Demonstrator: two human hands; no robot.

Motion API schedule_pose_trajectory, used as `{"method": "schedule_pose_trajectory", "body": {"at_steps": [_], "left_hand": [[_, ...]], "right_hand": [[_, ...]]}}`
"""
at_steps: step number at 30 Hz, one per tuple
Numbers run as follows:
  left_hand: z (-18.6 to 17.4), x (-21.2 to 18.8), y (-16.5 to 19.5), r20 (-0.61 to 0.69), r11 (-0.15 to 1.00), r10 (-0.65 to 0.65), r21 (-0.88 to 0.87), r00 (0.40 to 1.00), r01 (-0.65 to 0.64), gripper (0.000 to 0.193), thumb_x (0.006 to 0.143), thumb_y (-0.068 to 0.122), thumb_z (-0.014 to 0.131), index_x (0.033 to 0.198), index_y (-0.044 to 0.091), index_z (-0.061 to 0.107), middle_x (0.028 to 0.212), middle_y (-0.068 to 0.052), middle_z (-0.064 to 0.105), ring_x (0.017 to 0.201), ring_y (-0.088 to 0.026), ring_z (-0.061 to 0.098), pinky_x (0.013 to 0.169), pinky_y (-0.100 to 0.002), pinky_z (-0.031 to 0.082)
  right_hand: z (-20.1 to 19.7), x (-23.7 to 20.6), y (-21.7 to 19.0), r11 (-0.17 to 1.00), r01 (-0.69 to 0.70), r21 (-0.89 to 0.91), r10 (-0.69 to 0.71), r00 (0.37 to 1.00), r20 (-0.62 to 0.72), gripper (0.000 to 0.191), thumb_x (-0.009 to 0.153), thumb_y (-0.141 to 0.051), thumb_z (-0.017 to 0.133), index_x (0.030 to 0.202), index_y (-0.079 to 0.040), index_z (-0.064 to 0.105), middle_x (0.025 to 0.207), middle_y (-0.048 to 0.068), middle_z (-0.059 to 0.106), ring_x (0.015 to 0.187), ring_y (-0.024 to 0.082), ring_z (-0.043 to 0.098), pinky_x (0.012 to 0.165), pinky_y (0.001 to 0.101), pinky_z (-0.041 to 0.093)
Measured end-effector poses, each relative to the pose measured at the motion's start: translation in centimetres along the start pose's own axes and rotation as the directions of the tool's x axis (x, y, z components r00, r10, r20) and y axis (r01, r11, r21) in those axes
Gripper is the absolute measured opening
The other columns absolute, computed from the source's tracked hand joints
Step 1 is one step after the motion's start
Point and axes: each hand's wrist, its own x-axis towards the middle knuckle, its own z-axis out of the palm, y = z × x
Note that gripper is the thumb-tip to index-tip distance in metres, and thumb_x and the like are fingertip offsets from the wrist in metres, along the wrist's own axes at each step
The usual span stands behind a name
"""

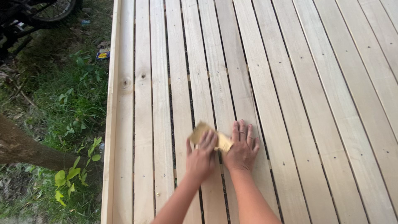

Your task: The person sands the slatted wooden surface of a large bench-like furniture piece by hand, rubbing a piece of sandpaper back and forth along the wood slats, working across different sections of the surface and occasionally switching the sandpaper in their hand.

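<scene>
A wide platform of pale wooden slats (290, 83) fills most of the view, with narrow dark gaps between the boards. My left hand (200, 157) presses a tan sheet of sandpaper (224, 143) flat onto a slat, fingers bent over it. My right hand (242, 147) lies flat right beside it, fingers spread on the boards, its thumb side touching the sandpaper's edge. Both forearms come up from the bottom edge.
The platform's raised side rail (111, 124) runs along the left. Beyond it are grass and weeds (70, 108), a brown tree trunk (25, 147), a bicycle wheel (49, 10) at top left, and a small piece of litter (103, 54).
</scene>
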Motion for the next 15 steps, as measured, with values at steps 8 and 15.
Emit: {"method": "schedule_pose_trajectory", "body": {"at_steps": [8, 15], "left_hand": [[-2.8, -3.2, 1.8, 0.277, 0.977, -0.129, -0.127, 0.952, 0.169, 0.065, 0.087, 0.011, 0.055, 0.151, 0.013, 0.046, 0.161, -0.001, 0.038, 0.152, -0.02, 0.027, 0.119, -0.064, -0.001], [-3.2, -2.2, 1.5, 0.318, 0.982, -0.113, -0.111, 0.941, 0.155, 0.064, 0.087, 0.012, 0.056, 0.15, 0.016, 0.049, 0.16, 0.001, 0.04, 0.15, -0.018, 0.029, 0.121, -0.063, 0.0]], "right_hand": [[-0.5, -0.2, -0.1, 1.0, -0.023, 0.003, 0.022, 0.998, 0.053, 0.072, 0.087, -0.036, 0.051, 0.156, -0.023, 0.037, 0.166, -0.001, 0.031, 0.153, 0.024, 0.024, 0.119, 0.0538, 0.018], [1.2, -0.3, 0.5, 0.999, -0.03, -0.012, 0.03, 0.999, 0.013, 0.065, 0.093, -0.033, 0.049, 0.157, -0.026, 0.038, 0.166, -0.004, 0.033, 0.154, 0.022, 0.027, 0.121, 0.0552, 0.019]]}}
